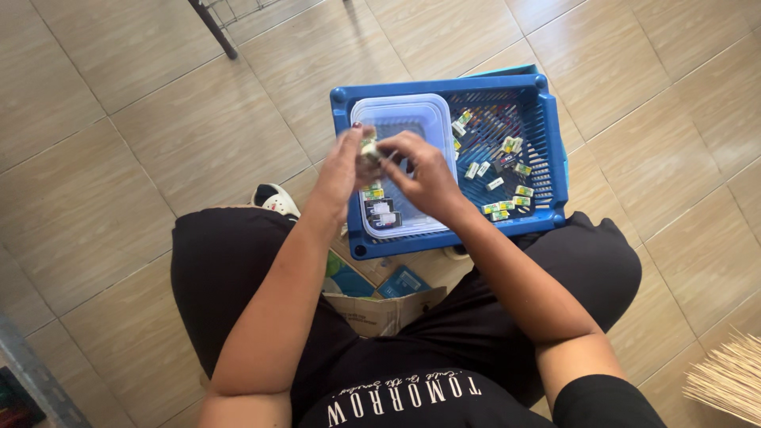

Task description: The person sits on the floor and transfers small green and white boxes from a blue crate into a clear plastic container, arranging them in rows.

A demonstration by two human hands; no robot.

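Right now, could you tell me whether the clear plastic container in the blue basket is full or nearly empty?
Nearly empty: the clear container holds only a few small packets at its near end.

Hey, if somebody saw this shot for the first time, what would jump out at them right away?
The bright blue slotted basket on the tan tiled floor, upper middle, with small green-and-white packets scattered inside. Over it, the left hand and right hand meet around one small item, just above a clear plastic container that sits in the basket's left half. At the bottom right edge, pale broom bristles poke in.

A clear tub point(432, 111) sits in the basket's point(555, 143) left half, small packets point(507, 170) right of it.
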